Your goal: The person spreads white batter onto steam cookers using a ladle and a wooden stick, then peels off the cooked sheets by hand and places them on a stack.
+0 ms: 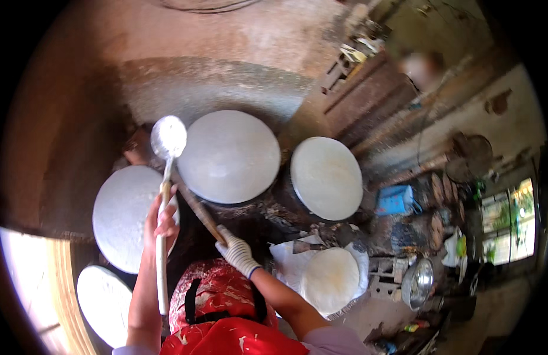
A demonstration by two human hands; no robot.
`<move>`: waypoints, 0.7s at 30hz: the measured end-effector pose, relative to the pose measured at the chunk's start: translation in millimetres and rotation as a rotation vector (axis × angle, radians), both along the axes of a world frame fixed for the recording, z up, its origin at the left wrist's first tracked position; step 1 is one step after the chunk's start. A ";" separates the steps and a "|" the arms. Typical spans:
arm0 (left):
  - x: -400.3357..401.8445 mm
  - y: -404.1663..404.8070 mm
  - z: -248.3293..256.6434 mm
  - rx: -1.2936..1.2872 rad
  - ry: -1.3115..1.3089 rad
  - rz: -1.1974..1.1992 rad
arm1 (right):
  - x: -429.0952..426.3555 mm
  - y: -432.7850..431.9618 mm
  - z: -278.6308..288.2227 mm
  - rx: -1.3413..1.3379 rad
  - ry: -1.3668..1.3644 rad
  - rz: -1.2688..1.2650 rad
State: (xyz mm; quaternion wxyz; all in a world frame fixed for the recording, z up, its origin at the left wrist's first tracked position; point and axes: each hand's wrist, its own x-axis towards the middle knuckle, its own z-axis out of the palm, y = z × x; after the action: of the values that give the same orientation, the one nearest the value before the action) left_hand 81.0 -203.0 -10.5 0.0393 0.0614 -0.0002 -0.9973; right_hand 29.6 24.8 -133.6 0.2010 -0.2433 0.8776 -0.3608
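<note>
Bare, my left hand point(163, 217) grips the pale handle of a long ladle point(168, 135), whose white-coated bowl points away from me. My right hand point(238, 254), in a striped knit glove, is closed around a wooden stick point(200, 213). The stick's far end passes behind the ladle, so what it joins cannot be made out. Beneath my left hand lies a round griddle with a pale surface point(123, 222). Another large round griddle point(229, 155) is ahead of both hands, and a third point(327, 177) stands to its right.
Round thin flatbread point(331, 279) rests on white cloth point(362, 266) at the right. A white disc point(104, 306) is at lower left. Farther right are a blue plastic container point(394, 199), concrete blocks point(385, 290) and a metal basin point(418, 284). A wall point(220, 40) rises beyond the griddles.
</note>
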 end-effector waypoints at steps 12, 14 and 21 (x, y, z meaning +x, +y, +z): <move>-75.6 124.0 -2.4 -0.046 -0.300 -0.188 | -305.2 271.6 -17.9 -0.113 0.311 -0.668; -96.2 136.8 -8.1 -0.084 -0.307 -0.219 | -370.8 296.9 -3.9 0.012 0.383 -0.603; -135.3 179.1 -13.6 -0.092 -0.417 -0.170 | -525.1 283.7 21.7 0.389 0.423 -0.200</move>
State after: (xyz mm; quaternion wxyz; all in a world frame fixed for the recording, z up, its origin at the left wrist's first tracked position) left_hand -54.3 -23.9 -24.2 -0.0428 0.2643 -0.0591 -0.9617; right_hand -495.5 308.5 -111.9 0.0201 -0.1826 0.9722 -0.1452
